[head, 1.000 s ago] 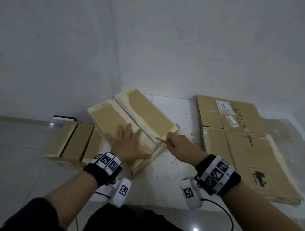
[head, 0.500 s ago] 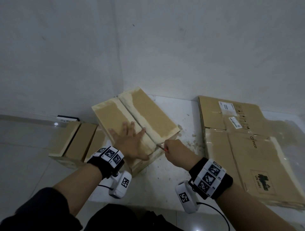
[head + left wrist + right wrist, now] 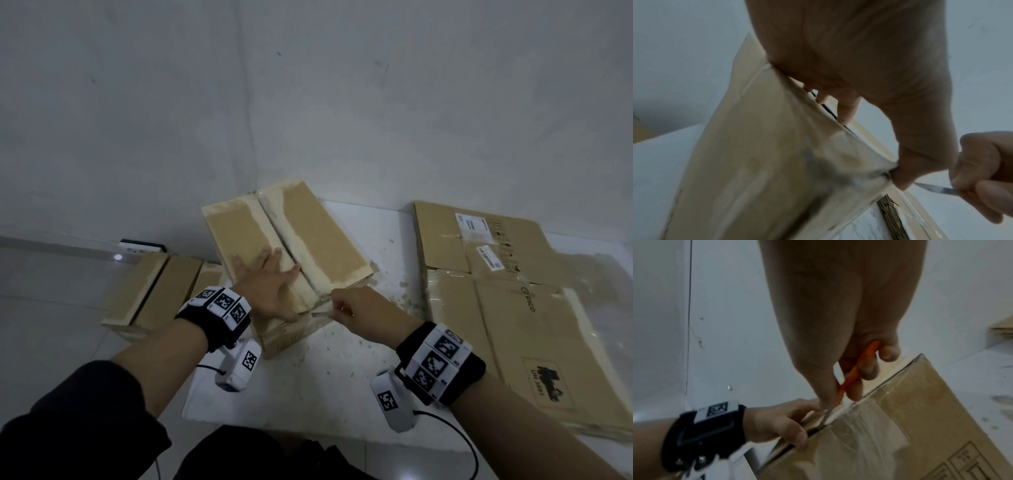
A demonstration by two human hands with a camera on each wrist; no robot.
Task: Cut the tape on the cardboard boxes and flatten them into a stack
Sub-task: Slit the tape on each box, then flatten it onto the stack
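A closed cardboard box (image 3: 308, 240) with a taped centre seam lies on the white table (image 3: 308, 394). My left hand (image 3: 270, 287) lies flat with spread fingers on the box's left flap, and its thumb (image 3: 906, 170) sits at the near corner by the seam. My right hand (image 3: 352, 308) grips an orange-handled cutter (image 3: 855, 369). Its thin blade (image 3: 826, 417) sits at the near end of the seam, where the tape wraps over the box's edge. In the left wrist view the blade (image 3: 933, 189) pokes out of my right fist (image 3: 982, 178) just beside the thumb.
Flattened cardboard sheets (image 3: 513, 308) with labels and print are stacked on the table's right side. Another brown box (image 3: 154, 291) stands on the floor to the left, below the table. A grey wall runs close behind. Cardboard crumbs litter the table near the box.
My right hand has drawn the cutter along the seam toward me, down to the box's near edge. The left hand has stayed pressed on the left flap.
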